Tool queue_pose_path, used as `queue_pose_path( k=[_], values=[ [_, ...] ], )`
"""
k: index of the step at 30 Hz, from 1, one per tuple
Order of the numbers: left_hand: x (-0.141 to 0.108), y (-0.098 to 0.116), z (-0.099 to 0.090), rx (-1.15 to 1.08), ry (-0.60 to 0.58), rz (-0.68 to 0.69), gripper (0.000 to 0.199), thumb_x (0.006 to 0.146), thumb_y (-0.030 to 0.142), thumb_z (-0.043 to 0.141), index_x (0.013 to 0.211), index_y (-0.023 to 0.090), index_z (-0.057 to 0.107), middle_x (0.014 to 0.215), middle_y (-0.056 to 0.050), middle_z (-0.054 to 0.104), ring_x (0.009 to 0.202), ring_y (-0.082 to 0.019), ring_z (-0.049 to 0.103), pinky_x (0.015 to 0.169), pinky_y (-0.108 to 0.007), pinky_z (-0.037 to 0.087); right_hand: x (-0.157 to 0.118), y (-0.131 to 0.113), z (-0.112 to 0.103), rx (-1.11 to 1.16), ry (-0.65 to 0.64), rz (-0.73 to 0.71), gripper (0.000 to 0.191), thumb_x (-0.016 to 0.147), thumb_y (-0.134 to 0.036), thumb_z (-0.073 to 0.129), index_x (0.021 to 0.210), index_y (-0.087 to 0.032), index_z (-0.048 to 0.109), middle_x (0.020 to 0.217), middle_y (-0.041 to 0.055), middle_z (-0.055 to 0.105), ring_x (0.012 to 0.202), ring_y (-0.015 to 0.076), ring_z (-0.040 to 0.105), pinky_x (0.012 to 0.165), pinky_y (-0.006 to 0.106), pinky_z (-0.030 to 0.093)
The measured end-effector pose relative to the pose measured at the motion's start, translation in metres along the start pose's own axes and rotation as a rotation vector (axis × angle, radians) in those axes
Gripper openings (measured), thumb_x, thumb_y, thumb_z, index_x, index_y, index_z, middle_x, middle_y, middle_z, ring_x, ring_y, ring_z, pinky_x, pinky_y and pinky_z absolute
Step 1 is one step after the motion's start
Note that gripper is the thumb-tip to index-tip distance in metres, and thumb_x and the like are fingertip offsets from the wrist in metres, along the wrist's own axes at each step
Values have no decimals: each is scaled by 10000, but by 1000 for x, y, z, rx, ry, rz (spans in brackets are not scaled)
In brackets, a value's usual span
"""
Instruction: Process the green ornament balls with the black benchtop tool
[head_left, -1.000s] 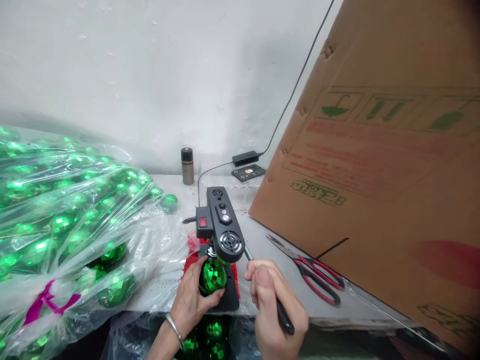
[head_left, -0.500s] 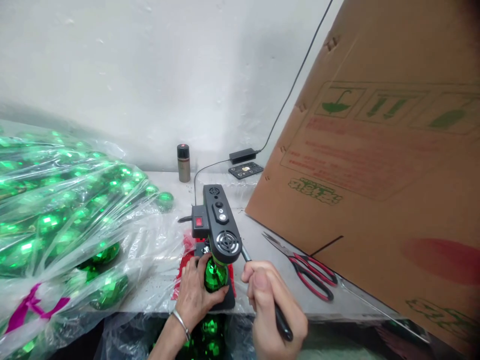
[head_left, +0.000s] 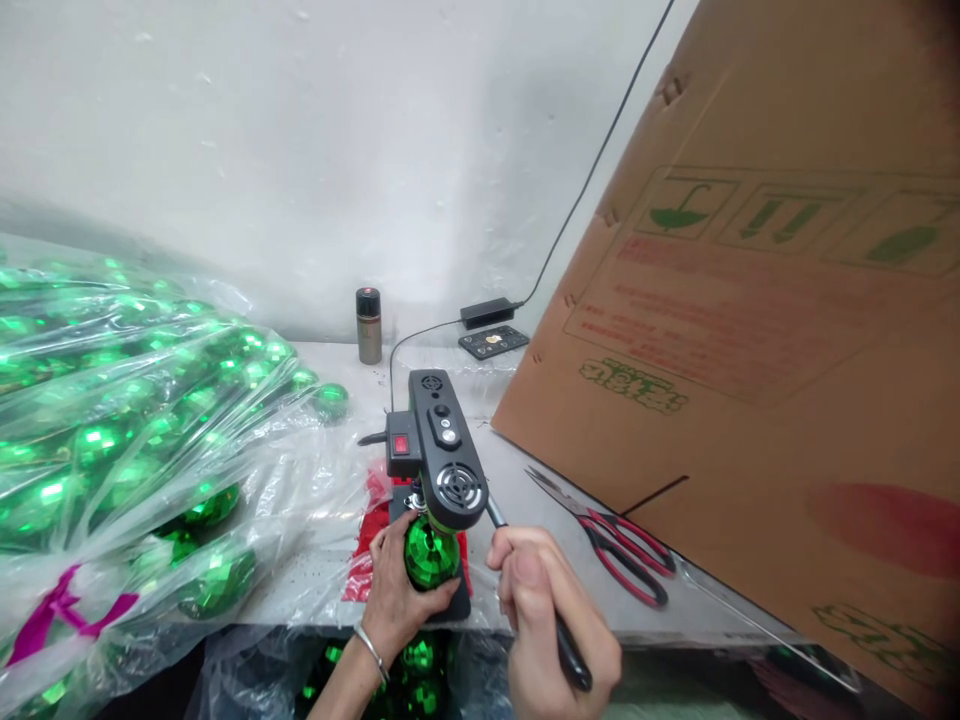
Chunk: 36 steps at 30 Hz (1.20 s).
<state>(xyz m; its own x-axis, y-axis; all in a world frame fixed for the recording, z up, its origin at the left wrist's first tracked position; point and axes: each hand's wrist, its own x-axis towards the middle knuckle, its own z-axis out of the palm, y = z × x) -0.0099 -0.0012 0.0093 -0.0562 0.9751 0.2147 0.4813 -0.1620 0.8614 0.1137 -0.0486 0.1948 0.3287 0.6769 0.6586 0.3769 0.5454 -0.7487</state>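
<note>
Under the round front end of a black machine [head_left: 451, 450], a shiny green faceted ball [head_left: 432, 556] rests in my left hand [head_left: 397, 590]. The left fingers and thumb curve around the ball's left and near sides, and a metal bangle circles that wrist. My right hand [head_left: 551, 620] is wrapped round the black-handled lever [head_left: 571, 655] at the machine's right side. Beneath the machine, a red sheet [head_left: 364, 570] shows on both sides of its dark base.
Clear plastic bags of green balls [head_left: 135, 430] cover the left side. Red-and-black scissors [head_left: 622, 550] lie right of the machine, beside a large cardboard box [head_left: 720, 330]. Toward the wall are a small bottle [head_left: 368, 328], a phone [head_left: 493, 342] and a black adapter [head_left: 487, 312].
The green ball and my left hand have shifted slightly, showing more of the ball. My right hand and the lever handle sit a little lower and further right.
</note>
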Motion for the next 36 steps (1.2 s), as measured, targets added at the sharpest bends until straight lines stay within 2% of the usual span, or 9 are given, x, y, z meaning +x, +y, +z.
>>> queue_pose_path(
  k=[8,13,16,22,29,36],
  values=[
    [2,10,-5,11,-43,-22,813,637,371,904,1393,182,675,1327,-166,779,1273,-438,688,1132,-673,548,-7,6,3,39,48,23,312,1135,-180,510,837,-216,598,727,-17,536,553,105,477,477,266,325],
    [2,11,-3,35,-14,7,778,647,376,898,1371,190,682,1292,-156,789,1232,-423,715,1122,-673,565,-16,21,10,80,111,-134,386,1128,-122,484,759,-214,550,730,-11,585,608,105,570,540,247,411],
    [2,11,-2,35,7,20,769,651,379,894,1366,188,688,1260,-153,795,1205,-417,728,1085,-659,597,-20,27,14,81,149,-128,393,1130,-140,487,750,-214,553,726,-13,596,610,106,577,550,244,420],
    [2,8,-2,-11,31,36,783,643,405,888,1362,167,687,1235,-164,804,1175,-419,757,1037,-636,639,-20,32,13,56,144,-153,394,1130,-187,498,740,-219,543,707,-22,606,574,101,567,536,237,423],
    [3,12,-6,-48,-7,12,767,658,396,888,1363,172,685,1265,-165,808,1205,-416,760,1067,-642,631,-19,36,13,16,135,-185,380,1130,-191,483,761,-220,566,722,-12,619,572,108,583,534,242,438],
    [1,8,-2,-54,15,16,794,651,383,889,1382,163,672,1277,-174,797,1211,-415,755,1079,-637,627,-20,37,12,29,115,-208,365,1131,-179,475,781,-217,572,734,-21,623,577,99,585,545,244,436]
  ],
)
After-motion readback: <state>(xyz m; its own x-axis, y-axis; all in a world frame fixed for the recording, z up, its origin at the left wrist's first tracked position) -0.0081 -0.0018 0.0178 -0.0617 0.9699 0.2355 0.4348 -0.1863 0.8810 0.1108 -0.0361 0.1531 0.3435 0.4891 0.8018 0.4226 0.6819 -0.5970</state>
